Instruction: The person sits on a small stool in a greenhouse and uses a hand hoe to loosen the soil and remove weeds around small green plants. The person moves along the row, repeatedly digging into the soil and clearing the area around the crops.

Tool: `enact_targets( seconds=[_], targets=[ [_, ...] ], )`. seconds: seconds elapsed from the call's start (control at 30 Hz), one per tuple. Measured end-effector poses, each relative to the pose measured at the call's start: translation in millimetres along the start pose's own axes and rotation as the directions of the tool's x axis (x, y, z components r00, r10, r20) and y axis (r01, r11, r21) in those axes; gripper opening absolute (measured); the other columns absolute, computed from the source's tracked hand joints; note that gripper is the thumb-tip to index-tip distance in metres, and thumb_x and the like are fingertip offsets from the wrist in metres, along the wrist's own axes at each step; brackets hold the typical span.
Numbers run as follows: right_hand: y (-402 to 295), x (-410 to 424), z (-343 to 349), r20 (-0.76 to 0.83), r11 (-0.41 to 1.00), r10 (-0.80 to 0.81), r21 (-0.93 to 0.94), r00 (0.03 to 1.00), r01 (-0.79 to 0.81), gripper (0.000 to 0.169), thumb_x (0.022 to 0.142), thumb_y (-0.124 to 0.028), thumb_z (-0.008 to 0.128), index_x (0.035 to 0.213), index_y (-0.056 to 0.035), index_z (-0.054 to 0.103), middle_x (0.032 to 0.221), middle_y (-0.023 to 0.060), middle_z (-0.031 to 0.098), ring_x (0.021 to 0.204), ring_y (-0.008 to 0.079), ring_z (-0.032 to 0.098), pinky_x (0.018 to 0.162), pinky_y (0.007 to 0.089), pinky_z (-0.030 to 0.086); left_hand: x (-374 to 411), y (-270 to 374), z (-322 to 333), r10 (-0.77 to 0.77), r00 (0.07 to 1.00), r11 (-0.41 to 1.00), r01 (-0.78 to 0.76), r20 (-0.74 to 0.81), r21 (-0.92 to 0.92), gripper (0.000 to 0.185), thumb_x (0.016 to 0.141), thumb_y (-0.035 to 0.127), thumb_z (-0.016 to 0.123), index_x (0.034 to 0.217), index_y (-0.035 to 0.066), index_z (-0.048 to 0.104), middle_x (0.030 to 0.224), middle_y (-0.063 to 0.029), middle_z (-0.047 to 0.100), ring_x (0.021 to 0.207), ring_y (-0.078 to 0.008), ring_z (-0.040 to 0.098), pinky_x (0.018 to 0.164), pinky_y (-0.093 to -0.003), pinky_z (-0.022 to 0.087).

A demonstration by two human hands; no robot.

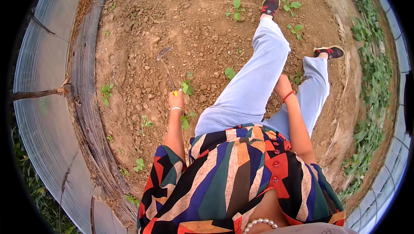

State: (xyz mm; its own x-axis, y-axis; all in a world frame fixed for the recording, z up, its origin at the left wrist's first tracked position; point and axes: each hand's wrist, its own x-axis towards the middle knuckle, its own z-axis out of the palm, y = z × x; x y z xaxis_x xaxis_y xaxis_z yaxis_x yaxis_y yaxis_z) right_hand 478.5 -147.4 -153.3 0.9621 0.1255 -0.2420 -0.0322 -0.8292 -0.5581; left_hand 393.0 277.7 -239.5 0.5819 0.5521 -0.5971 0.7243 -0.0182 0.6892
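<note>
My left hand (176, 99) is closed round the yellow handle of a small hand hoe (168, 72). The hoe's thin metal neck reaches away over loose soil, its curved blade (164, 52) at the ground. Just right of this hand grows a leafy seedling (187, 87), with another (185, 121) beside the wrist. My right hand (283, 85), below a red cord bracelet, rests against the inner side of a leg in light blue trousers (241, 94); its fingers are partly hidden. A single broad leaf (230, 73) shows left of that leg.
More seedlings (236, 10) stand near the far dark shoe (270, 4). Small plants (106, 93) dot the left soil. A weathered board (84, 59) and plastic sheeting (42, 104) border the left side; climbing green plants (372, 72) line the right. A wooden stick (35, 94) pokes in at left.
</note>
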Motion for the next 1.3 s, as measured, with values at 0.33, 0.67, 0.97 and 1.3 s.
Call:
enact_targets(
  seconds=[0.33,0.67,0.97,1.3],
  targets=[
    [-36.3,-25.4,-54.1,-0.062,0.997,-0.075,-0.013,0.995,0.074,0.025,0.085,-0.014,0.055,0.105,-0.0036,0.065,0.093,0.0213,0.065,0.089,0.0357,0.062,0.080,0.0416,0.049,-27.2,-12.8,-10.4,0.205,0.978,0.948,-0.208,-0.039,-0.241,0.020,0.088,0.024,0.058,0.090,0.007,0.047,0.059,-0.0015,0.047,0.041,-0.0113,0.047,0.034,-0.0272,0.038],
    [-54.0,-13.9,-35.7,0.037,0.980,-0.196,-0.025,0.980,0.197,0.026,0.085,-0.015,0.055,0.106,-0.0042,0.064,0.096,0.0204,0.064,0.090,0.0358,0.062,0.080,0.0424,0.049,6.3,-8.6,-12.6,0.139,0.986,0.971,-0.153,-0.087,-0.181,0.019,0.088,0.021,0.057,0.090,0.003,0.051,0.057,-0.0048,0.050,0.039,-0.0136,0.050,0.034,-0.0295,0.041],
    [-59.0,10.2,6.5,0.273,0.993,-0.111,-0.008,0.956,0.118,0.026,0.085,-0.017,0.055,0.107,-0.0051,0.063,0.094,0.0191,0.064,0.088,0.0359,0.061,0.077,0.0430,0.049,125.4,-11.2,8.8,0.334,0.914,0.902,-0.238,-0.230,0.361,0.031,0.086,0.029,0.058,0.091,-0.001,0.061,0.070,-0.0165,0.063,0.053,-0.0242,0.062,0.049,-0.0383,0.048],
    [-42.6,43.1,11.0,0.339,0.999,0.029,0.008,0.940,-0.034,0.027,0.085,-0.014,0.055,0.110,-0.0056,0.061,0.092,0.0193,0.063,0.085,0.0358,0.061,0.074,0.0427,0.049,270.1,180.6,114.6,0.404,0.898,0.862,-0.309,-0.176,0.401,0.035,0.086,0.030,0.052,0.096,-0.002,0.057,0.091,-0.0294,0.062,0.090,-0.0451,0.060,0.080,-0.0490,0.046]
  ],
)
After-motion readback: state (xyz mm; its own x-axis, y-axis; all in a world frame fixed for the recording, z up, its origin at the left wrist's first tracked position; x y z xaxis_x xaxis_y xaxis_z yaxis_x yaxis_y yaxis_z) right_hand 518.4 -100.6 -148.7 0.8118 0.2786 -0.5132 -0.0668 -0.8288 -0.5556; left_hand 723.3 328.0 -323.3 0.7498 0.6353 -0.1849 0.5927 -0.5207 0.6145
